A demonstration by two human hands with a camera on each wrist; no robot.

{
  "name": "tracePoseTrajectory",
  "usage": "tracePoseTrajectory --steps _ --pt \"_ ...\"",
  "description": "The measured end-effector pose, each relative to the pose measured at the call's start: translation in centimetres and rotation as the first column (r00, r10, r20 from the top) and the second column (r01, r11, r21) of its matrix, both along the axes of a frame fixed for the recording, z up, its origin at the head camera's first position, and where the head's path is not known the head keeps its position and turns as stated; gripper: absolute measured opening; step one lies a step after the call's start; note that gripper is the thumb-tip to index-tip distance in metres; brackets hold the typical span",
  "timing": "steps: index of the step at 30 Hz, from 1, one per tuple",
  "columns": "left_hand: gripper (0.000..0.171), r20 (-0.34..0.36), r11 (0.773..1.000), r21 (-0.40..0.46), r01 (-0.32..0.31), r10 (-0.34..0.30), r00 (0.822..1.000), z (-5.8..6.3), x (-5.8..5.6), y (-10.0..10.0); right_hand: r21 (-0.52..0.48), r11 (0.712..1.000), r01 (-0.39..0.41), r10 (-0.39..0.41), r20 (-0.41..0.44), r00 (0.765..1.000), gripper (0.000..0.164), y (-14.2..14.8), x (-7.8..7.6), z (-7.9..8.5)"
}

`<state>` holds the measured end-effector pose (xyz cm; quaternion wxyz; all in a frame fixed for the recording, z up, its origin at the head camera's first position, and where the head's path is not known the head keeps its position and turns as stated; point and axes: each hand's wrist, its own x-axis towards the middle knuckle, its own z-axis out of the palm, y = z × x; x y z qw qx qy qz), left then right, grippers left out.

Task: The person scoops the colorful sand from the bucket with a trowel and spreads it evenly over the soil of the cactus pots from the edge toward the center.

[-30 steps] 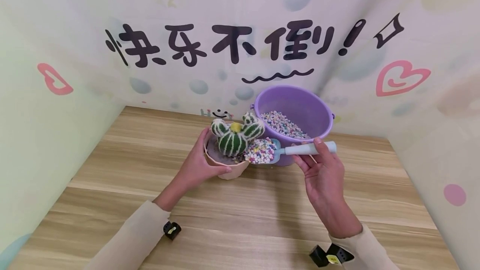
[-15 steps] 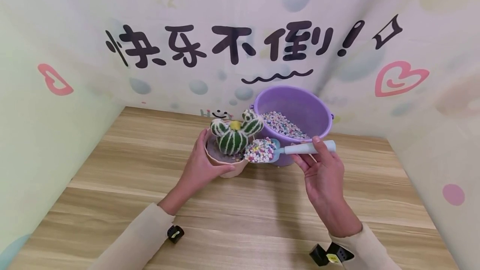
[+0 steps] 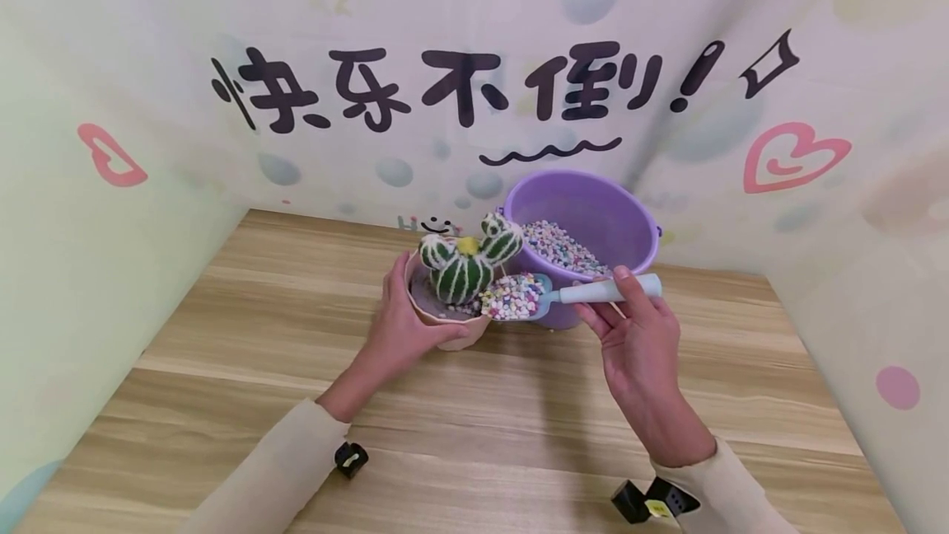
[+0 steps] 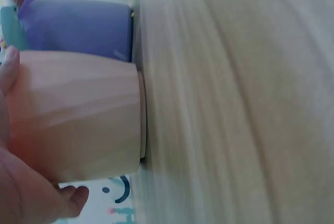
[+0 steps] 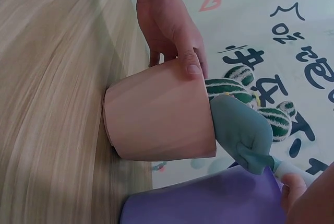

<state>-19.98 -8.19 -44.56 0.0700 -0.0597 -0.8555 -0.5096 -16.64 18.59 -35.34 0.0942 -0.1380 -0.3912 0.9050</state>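
A green-and-white knitted cactus (image 3: 461,278) with a yellow top stands in a pale pink flower pot (image 5: 162,114). My left hand (image 3: 404,316) grips the pot at its rim, thumb along the near side and fingers round the left. From the right, my right hand (image 3: 641,344) holds a small shovel (image 3: 604,292) by its light blue handle. Its teal blade (image 5: 242,132) lies at the pot's right rim, heaped with multicoloured pebbles (image 3: 513,297). Some pebbles show on the grey fill inside the pot, beside the cactus base.
Behind the shovel stands a purple bucket (image 3: 582,188) part filled with the same pebbles, close to the pot's right side. All of it rests on a wood-grain table (image 3: 474,435), with a printed cloth (image 3: 356,171) hanging along the back.
My left wrist has shifted slightly right, with the hand still round the pot. The shovel has edged a little left, and more pebbles show by the cactus base.
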Motion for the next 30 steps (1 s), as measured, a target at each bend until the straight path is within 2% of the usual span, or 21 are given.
tracePoseTrajectory --steps 5,7,11,15,20,30 --pt "0.136 0.021 0.99 0.095 0.102 -0.104 0.994 0.0 -0.5 -0.6 0.006 1.0 0.001 -0.001 -0.005 1.0 0.029 -0.1 0.1 0.2" --pt "0.135 0.019 0.99 0.093 0.108 -0.11 0.994 0.0 -0.6 -0.7 0.014 1.0 0.001 -0.001 -0.004 1.0 0.029 -0.1 0.1 0.2" --pt "0.134 -0.001 0.998 0.042 0.054 -0.054 0.999 0.0 -0.4 -0.2 0.025 1.0 0.001 -0.001 -0.005 1.0 0.029 -0.2 0.2 0.4" --pt "0.133 -0.015 0.999 -0.028 -0.034 0.034 0.999 -0.1 0.0 0.6 0.048 0.999 0.015 -0.015 -0.018 1.0 0.029 -0.4 0.2 0.4" --pt "0.138 -0.013 0.994 -0.05 -0.102 0.101 0.995 -0.1 0.6 1.4 0.078 0.996 0.035 -0.032 -0.032 0.999 0.03 -0.7 0.3 0.5" --pt "0.138 -0.009 0.991 -0.019 -0.134 0.134 0.991 0.0 1.1 2.3 0.097 0.994 0.052 -0.049 -0.04 0.998 0.032 -0.8 0.4 0.7"
